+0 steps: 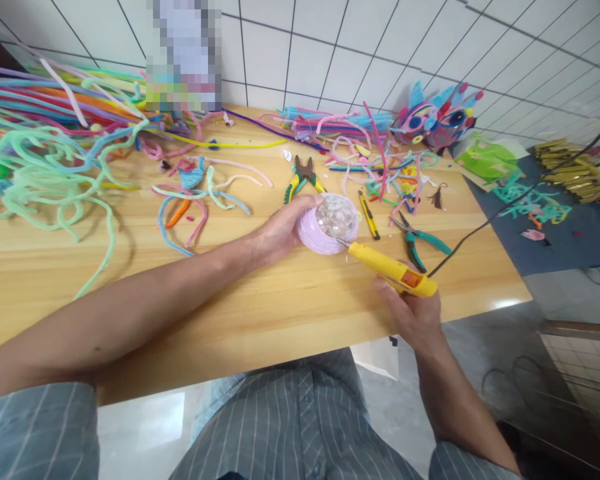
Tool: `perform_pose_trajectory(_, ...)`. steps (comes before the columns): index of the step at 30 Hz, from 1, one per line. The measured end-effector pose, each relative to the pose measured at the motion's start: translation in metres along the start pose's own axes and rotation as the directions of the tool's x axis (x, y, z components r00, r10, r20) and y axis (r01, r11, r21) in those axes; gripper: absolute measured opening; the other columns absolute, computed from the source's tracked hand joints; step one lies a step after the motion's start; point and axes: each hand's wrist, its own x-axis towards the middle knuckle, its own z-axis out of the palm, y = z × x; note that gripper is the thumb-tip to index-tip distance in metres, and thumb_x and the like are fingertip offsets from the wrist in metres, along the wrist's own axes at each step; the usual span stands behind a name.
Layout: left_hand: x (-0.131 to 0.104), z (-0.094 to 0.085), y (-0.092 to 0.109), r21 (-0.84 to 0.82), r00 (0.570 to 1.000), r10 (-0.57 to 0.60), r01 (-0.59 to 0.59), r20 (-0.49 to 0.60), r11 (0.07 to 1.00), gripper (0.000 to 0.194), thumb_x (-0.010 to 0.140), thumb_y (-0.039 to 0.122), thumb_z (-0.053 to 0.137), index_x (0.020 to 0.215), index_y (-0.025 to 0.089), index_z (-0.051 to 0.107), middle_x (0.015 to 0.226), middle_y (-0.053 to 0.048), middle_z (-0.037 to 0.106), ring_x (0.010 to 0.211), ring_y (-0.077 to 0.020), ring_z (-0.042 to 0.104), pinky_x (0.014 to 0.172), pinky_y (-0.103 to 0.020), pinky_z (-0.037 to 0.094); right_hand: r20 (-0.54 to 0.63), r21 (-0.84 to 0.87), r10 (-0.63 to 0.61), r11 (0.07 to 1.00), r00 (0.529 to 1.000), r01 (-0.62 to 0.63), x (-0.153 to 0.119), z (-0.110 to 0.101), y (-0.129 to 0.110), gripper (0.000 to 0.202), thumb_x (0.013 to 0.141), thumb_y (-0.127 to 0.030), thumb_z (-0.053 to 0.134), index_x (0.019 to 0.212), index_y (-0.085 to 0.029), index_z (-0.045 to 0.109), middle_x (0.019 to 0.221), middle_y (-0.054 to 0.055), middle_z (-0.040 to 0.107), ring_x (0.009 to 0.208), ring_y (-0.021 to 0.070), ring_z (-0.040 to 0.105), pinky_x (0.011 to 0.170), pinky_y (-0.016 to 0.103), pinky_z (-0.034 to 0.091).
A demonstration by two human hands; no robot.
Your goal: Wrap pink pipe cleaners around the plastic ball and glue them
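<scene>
Clasps lilac cup (pixel 324 232) in left hand (pixel 283 230), thumb at rim. Grips glue gun (pixel 386 265) in curled right hand (pixel 414 312), tip at cup's near edge; cannot tell if touching. Has knife (pixel 369 215) and teal pliers (pixel 412 237) lying beyond right hand, nippers (pixel 305 175) beyond left.

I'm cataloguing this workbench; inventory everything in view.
Cup: one, lilac, centre
Glue gun: one, yellow, tip at cup
Cable: one, black, right
Cutter: one, yellow, right of cup
Yellow pliers: one, yellow and green, behind cup
Teal pliers: one, teal, right of cutter
Stems: uncountable, mixed, left and back
Decorated pieces: apparently two, multicoloured, back right
Tassel: one, dark, right
Packet: one, green, back right
Bundles: several, gold, far right
Side surface: one, blue, right
Table: one, pale brown, centre
Tiles: many, white, behind table
Left hand: one, holding cup
Right hand: one, holding glue gun
Shirt: one, grey striped, bottom
</scene>
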Motion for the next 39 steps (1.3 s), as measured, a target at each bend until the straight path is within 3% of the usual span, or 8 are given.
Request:
perform_pose_trajectory(7, 0.001, -0.002, -0.001, 0.009, 1.0, -0.007, 0.007, 0.002, 1.0, 0.046, 0.086, 0.05, 0.069, 0.118, 0.018, 0.077, 0.117, -0.008, 0.084, 0.117, -0.0317, 0.076, 0.103, -0.045, 0.062, -0.02, -0.02, 0.0, 1.0, 1.0, 0.0, 0.001, -0.001, -0.001, 0.013, 0.1, -0.035, 0.073, 0.109, -0.026, 0.075, 0.095, 0.001, 0.08, 0.079, 0.0193, 0.075, 0.072, 0.031, 0.059)
perform_pose_trajectory(17, 0.001, -0.001, 0.0, 0.005, 1.0, 0.01, -0.01, 0.022, 1.0, 0.044, 0.085, 0.051, 0.069, 0.115, 0.018, 0.076, 0.111, -0.006, 0.084, 0.112, -0.0304, 0.077, 0.102, -0.044, 0.062, -0.014, 0.033, 0.029, 0.999, 0.999, -0.028, -0.001, 0.002, 0.002, 0.014, 0.098, -0.036, 0.076, 0.109, -0.026, 0.076, 0.098, 0.002, 0.081, 0.086, 0.0208, 0.076, 0.08, 0.033, 0.062)
perform_pose_trajectory(23, -0.004, 0.003, 0.004, 0.025, 0.999, 0.039, -0.038, -0.024, 0.999, 0.045, 0.081, 0.049, 0.075, 0.111, 0.016, 0.074, 0.109, -0.007, 0.082, 0.105, -0.0273, 0.074, 0.097, -0.039, 0.06, -0.007, 0.229, 0.166, 0.96, 0.986, -0.16, 0.005, -0.01, 0.004, 0.021, 0.094, -0.045, 0.078, 0.099, -0.025, 0.079, 0.098, 0.005, 0.083, 0.086, 0.0226, 0.078, 0.078, 0.035, 0.063)
perform_pose_trajectory(25, -0.006, 0.004, 0.004, 0.073, 0.995, 0.072, -0.066, -0.07, 0.995, 0.045, 0.078, 0.048, 0.078, 0.112, 0.017, 0.073, 0.109, -0.005, 0.08, 0.101, -0.0247, 0.072, 0.089, -0.035, 0.059, -0.118, 0.271, 0.267, 0.935, 0.956, -0.228, 0.011, -0.024, 0.017, 0.027, 0.09, -0.05, 0.081, 0.098, -0.025, 0.078, 0.099, 0.005, 0.084, 0.085, 0.0232, 0.078, 0.078, 0.037, 0.063)
perform_pose_trajectory(28, -0.01, 0.003, 0.006, 0.221, 0.985, 0.153, -0.131, -0.082, 0.966, 0.049, 0.077, 0.047, 0.08, 0.117, 0.02, 0.072, 0.112, -0.003, 0.077, 0.098, -0.0224, 0.069, 0.083, -0.031, 0.056, -0.334, 0.216, 0.387, 0.919, 0.859, -0.33, 0.022, -0.057, 0.056, 0.034, 0.086, -0.054, 0.079, 0.103, -0.024, 0.079, 0.102, 0.006, 0.083, 0.086, 0.0224, 0.076, 0.077, 0.036, 0.061)
perform_pose_trajectory(33, -0.015, -0.003, 0.012, 0.479, 0.957, 0.288, -0.242, -0.023, 0.844, 0.052, 0.081, 0.045, 0.075, 0.127, 0.023, 0.069, 0.123, -0.004, 0.075, 0.114, -0.0264, 0.067, 0.094, -0.035, 0.056, -0.515, -0.045, 0.518, 0.78, 0.683, -0.625, 0.045, -0.111, 0.138, 0.047, 0.086, -0.055, 0.07, 0.111, -0.016, 0.078, 0.102, 0.012, 0.081, 0.084, 0.0257, 0.072, 0.071, 0.037, 0.057)
perform_pose_trajectory(36, -0.016, -0.004, 0.013, 0.562, 0.947, 0.321, -0.265, -0.001, 0.784, 0.055, 0.078, 0.048, 0.076, 0.126, 0.022, 0.068, 0.122, -0.005, 0.074, 0.116, -0.0282, 0.067, 0.096, -0.037, 0.057, -0.532, -0.238, 0.54, 0.644, 0.652, -0.727, 0.053, -0.124, 0.174, 0.044, 0.09, -0.052, 0.063, 0.108, -0.014, 0.077, 0.101, 0.016, 0.08, 0.089, 0.0308, 0.073, 0.081, 0.044, 0.059)
perform_pose_trajectory(39, -0.015, -0.003, 0.011, 0.593, 0.95, 0.312, -0.264, 0.023, 0.76, 0.057, 0.078, 0.051, 0.077, 0.125, 0.022, 0.067, 0.118, -0.005, 0.074, 0.109, -0.0265, 0.067, 0.092, -0.036, 0.057, -0.534, -0.299, 0.54, 0.6, 0.651, -0.742, 0.053, -0.126, 0.191, 0.038, 0.091, -0.05, 0.063, 0.103, -0.015, 0.075, 0.097, 0.018, 0.078, 0.093, 0.0357, 0.073, 0.086, 0.05, 0.059)
